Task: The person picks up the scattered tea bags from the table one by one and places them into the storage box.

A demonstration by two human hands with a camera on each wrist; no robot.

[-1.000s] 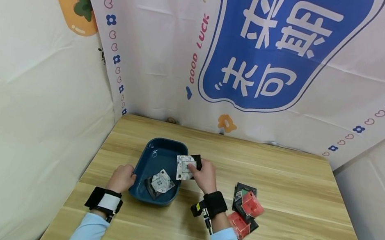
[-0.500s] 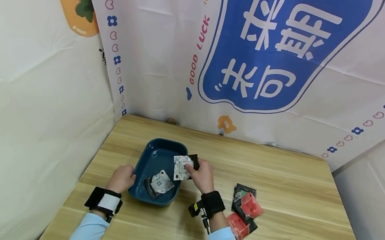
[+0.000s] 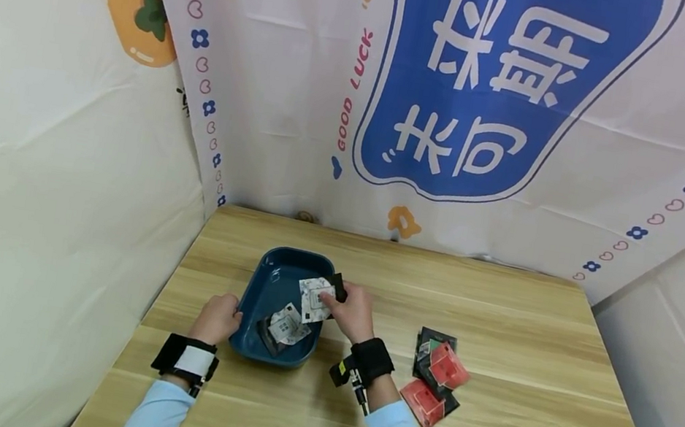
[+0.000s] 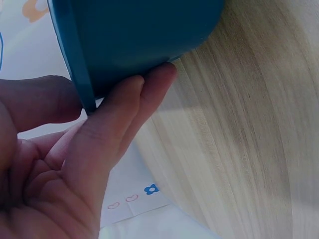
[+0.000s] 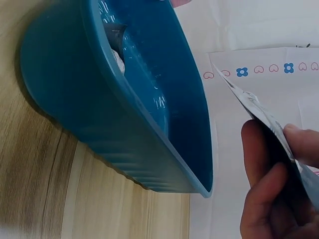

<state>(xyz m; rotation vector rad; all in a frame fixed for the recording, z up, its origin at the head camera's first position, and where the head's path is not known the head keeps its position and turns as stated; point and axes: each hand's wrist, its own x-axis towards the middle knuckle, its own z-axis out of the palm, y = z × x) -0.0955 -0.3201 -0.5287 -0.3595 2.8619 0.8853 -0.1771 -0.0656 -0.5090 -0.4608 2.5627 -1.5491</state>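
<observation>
My left hand (image 3: 216, 319) grips the left rim of a dark blue bin (image 3: 291, 253); in the left wrist view the thumb and fingers of that hand (image 4: 75, 139) pinch the bin's wall (image 4: 134, 40). My right hand (image 3: 356, 313) pinches a white patterned packet (image 3: 313, 302) with black behind it, held over the bin's right side. The right wrist view has this packet (image 5: 264, 117) between thumb and fingers, above and apart from the rim. Inside the bin, at its near end, lie a white packet (image 3: 287, 325) and a dark one (image 3: 266, 339).
To the right on the wooden table (image 3: 522, 388) lies a loose pile of red packets (image 3: 448, 366) and black packets (image 3: 439, 335), with another red packet (image 3: 423, 403) at its near side. A printed cloth (image 3: 308, 90) hangs behind the table.
My right hand has moved a little to the left with the packet, farther over the bin. The left hand and the bin have stayed in place.
</observation>
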